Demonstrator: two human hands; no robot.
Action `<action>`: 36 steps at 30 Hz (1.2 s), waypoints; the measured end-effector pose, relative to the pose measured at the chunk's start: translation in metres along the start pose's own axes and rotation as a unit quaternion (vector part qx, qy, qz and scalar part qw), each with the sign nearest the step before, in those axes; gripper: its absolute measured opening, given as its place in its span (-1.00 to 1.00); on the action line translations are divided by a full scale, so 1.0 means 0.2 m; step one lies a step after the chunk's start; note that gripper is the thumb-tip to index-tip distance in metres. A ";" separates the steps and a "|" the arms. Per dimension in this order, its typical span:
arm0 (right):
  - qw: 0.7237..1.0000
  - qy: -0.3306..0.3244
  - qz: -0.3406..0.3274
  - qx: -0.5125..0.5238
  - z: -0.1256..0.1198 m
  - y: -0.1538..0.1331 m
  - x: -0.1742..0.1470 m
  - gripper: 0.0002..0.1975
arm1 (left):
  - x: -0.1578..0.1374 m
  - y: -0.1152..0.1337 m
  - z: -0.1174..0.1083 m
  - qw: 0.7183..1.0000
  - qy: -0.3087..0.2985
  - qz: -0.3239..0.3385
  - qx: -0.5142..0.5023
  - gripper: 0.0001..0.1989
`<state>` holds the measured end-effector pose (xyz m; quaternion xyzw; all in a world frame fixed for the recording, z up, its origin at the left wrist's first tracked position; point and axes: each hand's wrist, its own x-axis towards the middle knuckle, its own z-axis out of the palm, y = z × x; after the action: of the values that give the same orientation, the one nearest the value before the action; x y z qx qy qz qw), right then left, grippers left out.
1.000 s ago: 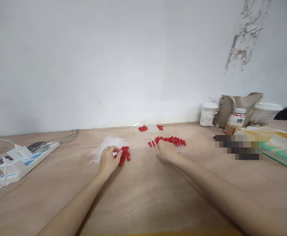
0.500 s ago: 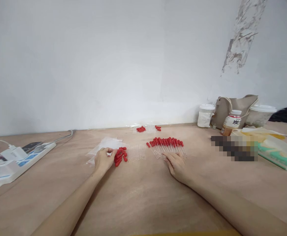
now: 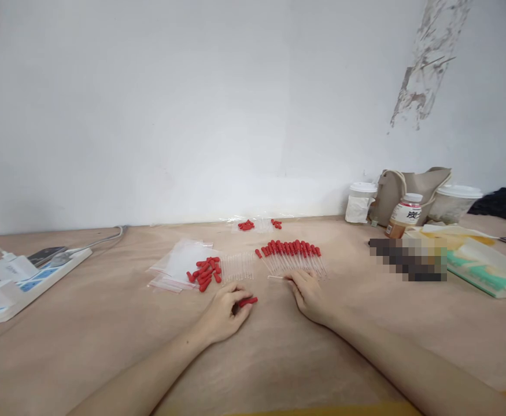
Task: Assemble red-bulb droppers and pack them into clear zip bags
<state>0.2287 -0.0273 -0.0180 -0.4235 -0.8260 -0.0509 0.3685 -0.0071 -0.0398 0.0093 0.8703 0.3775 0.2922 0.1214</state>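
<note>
My left hand [image 3: 227,312] is closed, pinching a red rubber dropper bulb [image 3: 248,301] whose end sticks out past the fingertips. Between the fingers of my right hand [image 3: 309,294] is a thin clear glass tube [image 3: 275,277], pointing left toward that bulb and apart from it. Loose red bulbs [image 3: 205,274] lie in a heap beyond my left hand. Right of the heap, clear glass tubes [image 3: 237,266] lie side by side in a row. Just beyond my right hand, droppers with red bulbs [image 3: 294,248] lie fanned out, their glass ends toward me.
Clear plastic bags [image 3: 178,263] lie left of the heap. More bulbs in plastic [image 3: 246,225] rest by the wall. A power strip [image 3: 40,289] is on the left. On the right stand a lidded cup [image 3: 360,203], a bottle [image 3: 404,216], a bag [image 3: 391,196] and a green-and-white packet [image 3: 487,268].
My left hand has moved right and nearer from the heap, carrying a red bulb. The glass tube in my right hand now points left, away from the fanned droppers.
</note>
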 end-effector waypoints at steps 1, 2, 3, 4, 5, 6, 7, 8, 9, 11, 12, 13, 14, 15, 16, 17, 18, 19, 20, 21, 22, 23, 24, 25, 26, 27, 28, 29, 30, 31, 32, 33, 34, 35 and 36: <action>1.000 -0.003 0.005 0.006 0.00 -0.01 0.00 -0.79 | 0.00 0.00 0.00 1.000 -0.002 0.002 0.006 -0.84; 1.000 -0.007 0.011 0.015 0.00 -0.03 0.01 -0.80 | 0.01 0.00 0.00 1.000 0.001 0.000 0.009 -0.84; 0.999 -0.011 0.018 0.027 -0.01 -0.04 0.01 -0.80 | 0.01 -0.01 0.00 1.000 0.008 -0.006 0.008 -0.84; 0.999 -0.018 0.024 0.041 -0.01 -0.06 0.01 -0.81 | 0.01 -0.01 0.01 1.000 0.015 -0.013 0.002 -0.83; 0.998 -0.025 0.030 0.055 -0.02 -0.08 0.02 -0.81 | 0.01 -0.01 0.01 0.999 0.023 -0.021 -0.008 -0.83; 0.997 -0.031 0.033 0.069 -0.02 -0.10 0.02 -0.81 | 0.01 -0.01 0.01 0.999 0.030 -0.030 -0.021 -0.83; 0.996 -0.037 0.034 0.080 -0.02 -0.11 0.02 -0.81 | 0.01 -0.01 0.02 0.998 0.034 -0.039 -0.034 -0.84; 0.995 -0.040 0.033 0.090 -0.02 -0.13 0.02 -0.81 | 0.01 0.00 0.02 0.997 0.036 -0.046 -0.048 -0.83; 0.994 -0.044 0.031 0.098 -0.02 -0.14 0.02 -0.81 | 0.01 0.00 0.02 0.996 0.035 -0.049 -0.059 -0.83; 0.992 -0.051 0.026 0.109 -0.03 -0.15 0.02 -0.81 | 0.01 0.00 0.02 0.995 0.033 -0.049 -0.077 -0.84; 0.992 -0.055 0.024 0.112 -0.02 -0.16 0.02 -0.81 | 0.01 0.00 0.02 0.995 0.034 -0.048 -0.084 -0.84; 0.991 -0.059 0.023 0.115 -0.02 -0.16 0.02 -0.81 | 0.01 0.00 0.02 0.994 0.034 -0.048 -0.090 -0.85; 0.991 -0.061 0.022 0.117 -0.02 -0.15 0.02 -0.81 | 0.01 0.00 0.02 0.994 0.035 -0.050 -0.095 -0.85; 0.991 -0.061 0.021 0.118 -0.02 -0.15 0.02 -0.81 | 0.01 0.00 0.03 0.993 0.037 -0.053 -0.100 -0.85; 0.991 -0.061 0.019 0.118 -0.02 -0.15 0.02 -0.81 | 0.01 0.00 0.03 0.992 0.038 -0.055 -0.106 -0.85; 0.991 -0.060 0.015 0.117 -0.01 -0.15 0.02 -0.81 | 0.01 0.00 0.04 0.991 0.036 -0.056 -0.113 -0.85; 0.992 -0.058 0.011 0.115 -0.01 -0.14 0.01 -0.81 | 0.02 0.00 0.04 0.991 0.031 -0.056 -0.120 -0.85; 0.992 -0.057 0.006 0.112 0.00 -0.14 0.01 -0.82 | 0.02 0.00 0.04 0.990 0.025 -0.055 -0.128 -0.84; 0.992 -0.056 0.001 0.110 0.00 -0.14 0.01 -0.82 | 0.02 0.00 0.05 0.989 0.018 -0.052 -0.135 -0.83; 0.993 -0.056 -0.004 0.108 0.00 -0.13 0.01 -0.82 | 0.02 0.00 0.05 0.989 0.010 -0.050 -0.140 -0.81; 0.993 -0.057 -0.009 0.107 0.01 -0.13 0.01 -0.82 | 0.02 0.00 0.05 0.989 0.005 -0.047 -0.142 -0.80; 0.993 -0.056 -0.013 0.105 0.01 -0.13 0.01 -0.82 | 0.02 0.00 0.05 0.989 0.002 -0.045 -0.140 -0.79; 0.993 -0.057 -0.016 0.104 0.01 -0.12 0.02 -0.81 | 0.02 0.00 0.04 0.990 0.001 -0.044 -0.136 -0.78; 0.993 -0.058 -0.020 0.100 0.01 -0.12 0.02 -0.81 | 0.01 0.00 0.04 0.990 -0.003 -0.041 -0.132 -0.78; 0.993 -0.060 -0.025 0.094 0.01 -0.11 0.02 -0.80 | 0.01 0.01 0.04 0.991 -0.009 -0.036 -0.126 -0.78; 0.994 -0.062 -0.033 0.086 0.00 -0.11 0.03 -0.80 | 0.01 0.02 0.03 0.992 -0.015 -0.032 -0.119 -0.78; 0.994 -0.065 -0.043 0.076 0.00 -0.11 0.03 -0.79 | 0.01 0.02 0.03 0.993 -0.022 -0.028 -0.112 -0.78; 0.994 -0.066 -0.051 0.064 -0.01 -0.11 0.04 -0.79 | 0.01 0.03 0.02 0.994 -0.028 -0.025 -0.104 -0.77; 0.995 -0.066 -0.058 0.052 -0.02 -0.11 0.04 -0.79 | 0.01 0.04 0.02 0.995 -0.030 -0.022 -0.094 -0.77; 0.995 -0.063 -0.062 0.038 -0.02 -0.12 0.04 -0.79 | 0.01 0.04 0.01 0.996 -0.030 -0.022 -0.082 -0.77; 0.996 -0.060 -0.064 0.025 -0.03 -0.12 0.04 -0.79 | 0.01 0.05 0.01 0.997 -0.028 -0.021 -0.070 -0.76; 0.996 -0.055 -0.065 0.011 -0.03 -0.13 0.04 -0.79 | 0.01 0.05 0.01 0.998 -0.025 -0.020 -0.060 -0.76; 0.997 -0.049 -0.065 -0.002 -0.03 -0.13 0.04 -0.79 | 0.01 0.05 0.01 0.998 -0.021 -0.018 -0.051 -0.76; 0.997 -0.045 -0.067 -0.011 -0.03 -0.14 0.04 -0.79 | 0.01 0.05 0.00 0.999 -0.019 -0.015 -0.045 -0.76; 0.996 -0.043 -0.070 -0.017 -0.03 -0.14 0.03 -0.79 | 0.01 0.05 0.00 0.999 -0.017 -0.011 -0.040 -0.76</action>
<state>0.2087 -0.0437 -0.0031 -0.3725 -0.8679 -0.0726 0.3206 0.0001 -0.0453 0.0135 0.8654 0.3729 0.2908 0.1657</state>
